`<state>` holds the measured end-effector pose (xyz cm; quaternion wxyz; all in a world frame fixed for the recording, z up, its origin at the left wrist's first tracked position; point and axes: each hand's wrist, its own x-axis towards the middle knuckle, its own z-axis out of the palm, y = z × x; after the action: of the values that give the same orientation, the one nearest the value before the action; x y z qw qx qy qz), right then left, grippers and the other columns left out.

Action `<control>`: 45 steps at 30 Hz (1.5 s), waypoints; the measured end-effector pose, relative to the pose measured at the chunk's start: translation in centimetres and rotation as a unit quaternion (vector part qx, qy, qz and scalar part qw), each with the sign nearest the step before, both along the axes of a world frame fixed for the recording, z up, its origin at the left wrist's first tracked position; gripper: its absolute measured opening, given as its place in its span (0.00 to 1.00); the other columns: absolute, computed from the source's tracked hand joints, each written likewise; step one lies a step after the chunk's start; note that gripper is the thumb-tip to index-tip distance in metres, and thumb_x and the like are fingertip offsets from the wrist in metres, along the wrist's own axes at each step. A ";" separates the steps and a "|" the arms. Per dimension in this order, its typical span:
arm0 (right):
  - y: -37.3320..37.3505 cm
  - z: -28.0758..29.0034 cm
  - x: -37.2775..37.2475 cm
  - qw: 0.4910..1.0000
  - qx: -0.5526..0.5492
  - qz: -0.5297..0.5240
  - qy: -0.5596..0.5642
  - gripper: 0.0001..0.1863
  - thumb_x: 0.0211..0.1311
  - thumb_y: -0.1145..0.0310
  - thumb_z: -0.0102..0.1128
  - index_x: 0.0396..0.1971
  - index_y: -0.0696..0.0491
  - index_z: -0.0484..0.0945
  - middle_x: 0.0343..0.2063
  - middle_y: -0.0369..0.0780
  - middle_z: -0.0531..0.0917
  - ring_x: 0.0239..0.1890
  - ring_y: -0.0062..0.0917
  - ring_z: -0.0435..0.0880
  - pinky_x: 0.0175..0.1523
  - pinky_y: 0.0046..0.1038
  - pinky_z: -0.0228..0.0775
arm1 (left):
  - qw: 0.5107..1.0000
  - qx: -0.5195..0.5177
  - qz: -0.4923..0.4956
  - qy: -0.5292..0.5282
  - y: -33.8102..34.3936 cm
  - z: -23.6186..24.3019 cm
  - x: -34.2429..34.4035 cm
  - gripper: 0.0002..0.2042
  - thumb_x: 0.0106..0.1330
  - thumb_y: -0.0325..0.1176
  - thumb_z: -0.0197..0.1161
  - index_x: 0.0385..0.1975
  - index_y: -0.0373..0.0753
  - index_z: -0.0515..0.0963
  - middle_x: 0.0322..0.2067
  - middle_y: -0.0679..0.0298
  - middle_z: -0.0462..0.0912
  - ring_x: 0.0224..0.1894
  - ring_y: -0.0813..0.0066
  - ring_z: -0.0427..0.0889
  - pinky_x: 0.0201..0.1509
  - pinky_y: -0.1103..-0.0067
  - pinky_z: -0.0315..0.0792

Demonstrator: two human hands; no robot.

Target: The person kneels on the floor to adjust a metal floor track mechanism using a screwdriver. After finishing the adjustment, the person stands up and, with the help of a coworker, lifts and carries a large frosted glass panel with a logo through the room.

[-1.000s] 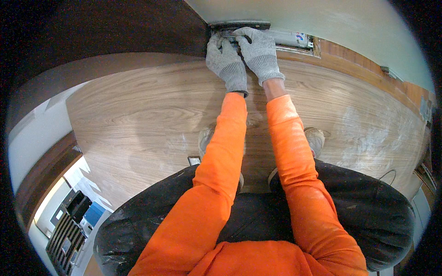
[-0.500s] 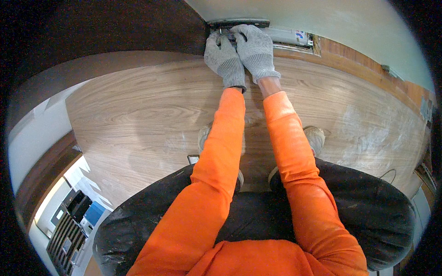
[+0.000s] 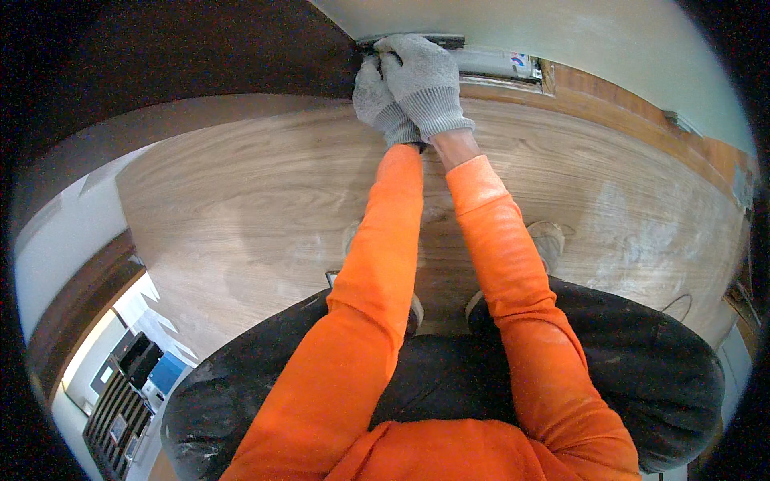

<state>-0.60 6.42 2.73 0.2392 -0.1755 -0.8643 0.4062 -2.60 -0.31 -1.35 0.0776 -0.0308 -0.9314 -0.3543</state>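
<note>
My left hand point(image 3: 373, 98) and my right hand point(image 3: 427, 84), both in grey knit gloves, are together at the foot of the wall, by its corner with a dark brown panel point(image 3: 241, 48). The right hand overlaps the left and covers part of it. Fingers on both are bent and closed in; what they grip is hidden. They are at the left end of a low opening holding a long whitish unit point(image 3: 491, 62) with a small coloured mark. A dark strip point(image 3: 451, 40) runs along the opening's top.
Wood skirting point(image 3: 597, 92) continues right along the pale green wall point(image 3: 577, 40). Beneath me lies a wood-grain floor point(image 3: 265, 184) with whitish dusty smears on the right. A thin cable point(image 3: 680, 303) is beside my right knee. At lower left, a blue box point(image 3: 167, 370) shows beyond a doorway.
My right hand has moved slightly left and turned over the left hand, covering the fingers and the small metal part that showed between them. The left hand has shifted only a little.
</note>
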 end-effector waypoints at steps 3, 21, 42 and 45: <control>-0.4 1.0 0.1 1.000 -0.013 -0.008 0.006 0.13 0.64 0.61 0.59 0.42 0.50 0.87 0.40 0.44 0.88 0.45 0.41 0.86 0.53 0.38 0.76 | 1.000 0.007 -0.014 -0.005 -0.1 -1.3 -0.9 0.16 0.69 0.46 0.58 0.36 0.38 0.82 0.31 0.51 0.85 0.35 0.50 0.86 0.37 0.62 0.78; 1.6 1.4 1.2 0.994 0.014 0.075 -0.084 0.20 0.64 0.50 0.61 0.45 0.50 0.86 0.42 0.45 0.87 0.46 0.42 0.85 0.55 0.39 0.76 | 0.997 -0.067 0.020 0.026 0.4 -0.8 1.2 0.13 0.64 0.42 0.66 0.28 0.37 0.80 0.29 0.54 0.85 0.30 0.56 0.85 0.33 0.66 0.76; 3.1 -2.7 2.2 0.997 -0.005 0.055 -0.049 0.13 0.64 0.60 0.57 0.41 0.49 0.87 0.41 0.44 0.87 0.46 0.42 0.85 0.55 0.41 0.74 | 0.989 0.137 0.033 0.037 0.5 1.3 2.4 0.16 0.65 0.30 0.58 0.49 0.29 0.81 0.49 0.49 0.86 0.49 0.55 0.85 0.56 0.68 0.76; 2.8 -3.2 2.0 0.998 -0.006 0.046 -0.047 0.12 0.64 0.61 0.56 0.40 0.47 0.87 0.41 0.44 0.87 0.46 0.41 0.85 0.55 0.42 0.74 | 0.987 0.159 0.035 0.002 0.4 1.7 2.2 0.16 0.69 0.29 0.56 0.51 0.27 0.80 0.50 0.46 0.84 0.52 0.51 0.83 0.58 0.67 0.74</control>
<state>1.39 9.20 -0.44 0.1787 -0.1563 -0.8791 0.4134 -0.36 0.14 0.31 0.0957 0.0136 -0.8637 -0.4946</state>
